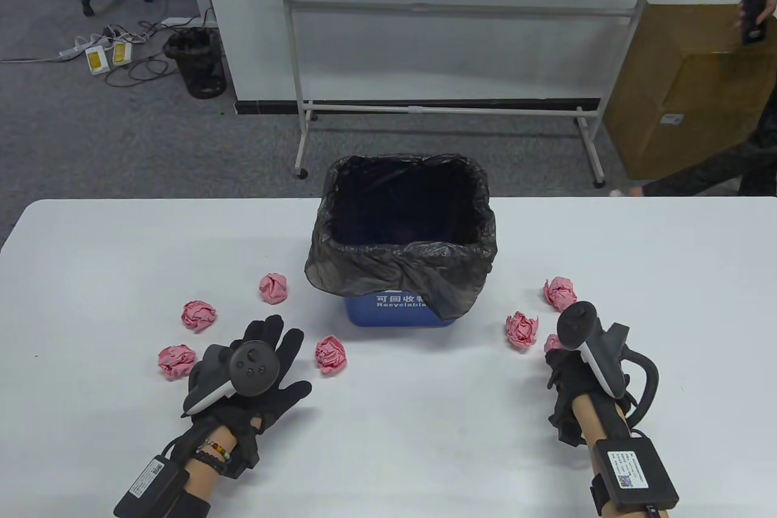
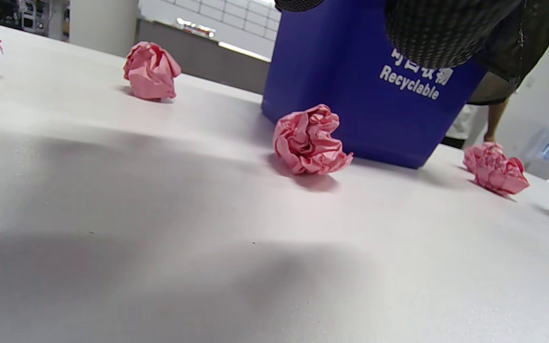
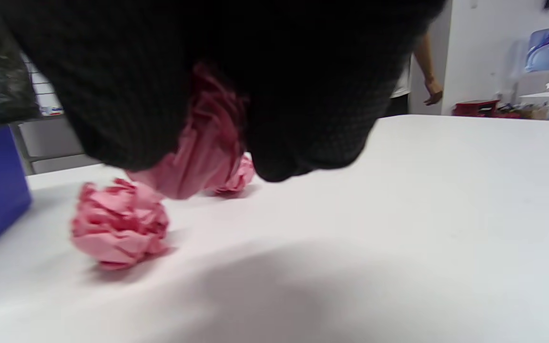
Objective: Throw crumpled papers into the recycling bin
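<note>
The blue recycling bin (image 1: pixel 397 305), lined with a black bag (image 1: pixel 400 251), stands mid-table. Several pink crumpled paper balls lie around it. My left hand (image 1: pixel 285 354) is open and empty, fingers spread, low over the table between one ball (image 1: pixel 176 361) and another (image 1: pixel 331 355). The latter also shows in the left wrist view (image 2: pixel 310 140), in front of the bin (image 2: pixel 350 105). My right hand (image 1: pixel 553 353) grips a pink ball (image 3: pixel 203 157), mostly hidden by the fingers (image 3: pixel 150 95), just above the table. Two more balls (image 1: pixel 522 330) (image 1: pixel 559 293) lie beside it.
Two more balls (image 1: pixel 198 315) (image 1: pixel 273 287) lie left of the bin. Beyond the table's far edge stand a whiteboard frame (image 1: pixel 443 105), a cardboard box (image 1: pixel 686 111) and a person (image 1: pixel 753 14) at the right.
</note>
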Available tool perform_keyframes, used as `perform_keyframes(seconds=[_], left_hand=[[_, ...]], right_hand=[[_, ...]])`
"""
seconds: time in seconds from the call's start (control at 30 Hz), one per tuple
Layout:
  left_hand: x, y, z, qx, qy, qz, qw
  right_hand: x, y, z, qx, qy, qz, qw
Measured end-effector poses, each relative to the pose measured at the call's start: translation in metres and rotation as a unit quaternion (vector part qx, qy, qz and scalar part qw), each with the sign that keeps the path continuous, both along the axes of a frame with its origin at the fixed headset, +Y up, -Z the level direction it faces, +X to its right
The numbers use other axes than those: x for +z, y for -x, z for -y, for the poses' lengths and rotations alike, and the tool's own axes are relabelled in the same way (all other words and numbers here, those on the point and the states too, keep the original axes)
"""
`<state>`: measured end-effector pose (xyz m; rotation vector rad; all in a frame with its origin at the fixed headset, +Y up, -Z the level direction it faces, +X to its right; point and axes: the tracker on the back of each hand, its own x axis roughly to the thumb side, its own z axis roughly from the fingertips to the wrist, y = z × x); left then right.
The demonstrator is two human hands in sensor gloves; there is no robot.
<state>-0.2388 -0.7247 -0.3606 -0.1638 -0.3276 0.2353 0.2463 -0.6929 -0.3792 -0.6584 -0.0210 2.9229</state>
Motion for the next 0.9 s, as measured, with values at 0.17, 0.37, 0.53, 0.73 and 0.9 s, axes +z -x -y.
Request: perform_keyframes(seconds=[0.17,0.37,0.53,0.73,0.9], left_hand=[[0.000,0.001,-0.001,0.002,-0.001,-0.003,1.000],[-0.001,0.003,-0.001,0.005,-0.002,-0.006,1.000],[-0.001,0.004,-0.002,0.007,-0.003,-0.007,1.000],[-0.001,0.004,-0.002,0.008,-0.005,-0.008,1.000],[-0.001,0.004,-0.002,0.010,-0.005,-0.007,1.000]], right_hand=[[-0.001,0.022,-0.017,-0.035,0.012,-0.050,0.998],[-0.001,0.052,-0.038,-0.098,0.049,-0.126,0.986],[-0.001,0.077,-0.054,-0.135,0.096,-0.186,0.968],[-0.007,0.103,-0.073,-0.190,0.134,-0.250,0.940],[-0.013,0.120,-0.092,-0.245,0.144,-0.292,0.913]])
